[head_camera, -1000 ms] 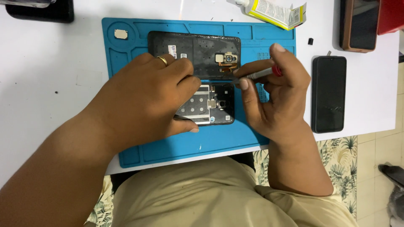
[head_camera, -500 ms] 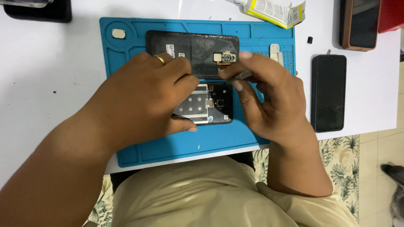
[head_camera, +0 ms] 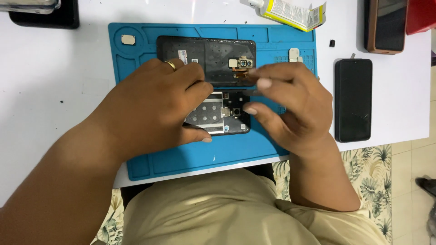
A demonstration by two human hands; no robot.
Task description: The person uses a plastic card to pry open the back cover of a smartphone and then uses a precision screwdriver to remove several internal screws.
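Note:
My left hand (head_camera: 154, 104), a gold ring on one finger, lies flat over an opened phone body (head_camera: 227, 120) on a blue work mat (head_camera: 272, 41) and hides its left part. The phone's metal shield and small camera module show beside the fingers. My right hand (head_camera: 295, 109) hovers over the phone's right end, blurred, thumb and forefinger pinching a thin dark tool (head_camera: 254, 92) that is mostly hidden. Just behind lies the phone's black back cover (head_camera: 213, 54), inner side up, with a camera part and orange flex.
A yellow glue tube (head_camera: 290, 11) lies at the mat's far edge. A black phone (head_camera: 353, 100) lies to the right of the mat, with a brown-cased phone (head_camera: 386, 25) and a red object (head_camera: 420, 16) behind it. Small white parts (head_camera: 294, 54) sit on the mat.
My right hand has turned and shifted left over the phone, so the tool's red handle is no longer seen. My left hand has stayed on the phone.

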